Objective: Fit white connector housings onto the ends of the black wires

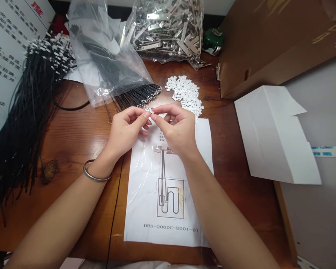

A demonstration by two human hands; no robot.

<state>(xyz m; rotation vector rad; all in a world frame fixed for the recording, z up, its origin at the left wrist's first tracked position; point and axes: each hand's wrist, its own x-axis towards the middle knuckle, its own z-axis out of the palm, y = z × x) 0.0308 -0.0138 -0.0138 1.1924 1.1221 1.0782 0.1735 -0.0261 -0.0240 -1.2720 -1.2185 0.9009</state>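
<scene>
My left hand point(128, 125) and my right hand point(177, 125) meet over the top of a printed sheet, fingertips nearly touching. Both are closed in a pinch. At the right fingertips shows a small white connector housing point(151, 111). Slim silvery-white bits stick out above the left fingertips, too small to make out; what lies between those fingers is mostly hidden. Just beyond the hands, a bundle of black wires point(137, 94) with metal-tipped ends pokes out of a clear plastic bag point(86, 71). Near the right hand lies a heap of white connector housings point(186, 95).
Under my forearms lies the sheet with a wiring drawing point(170, 220). Black wires with white connectors point(16, 130) are heaped at left. A bag of metal strips point(168, 33) and a green tape-like roll point(212, 41) stand behind. A cardboard box point(249, 48) and folded white card point(274, 138) are right.
</scene>
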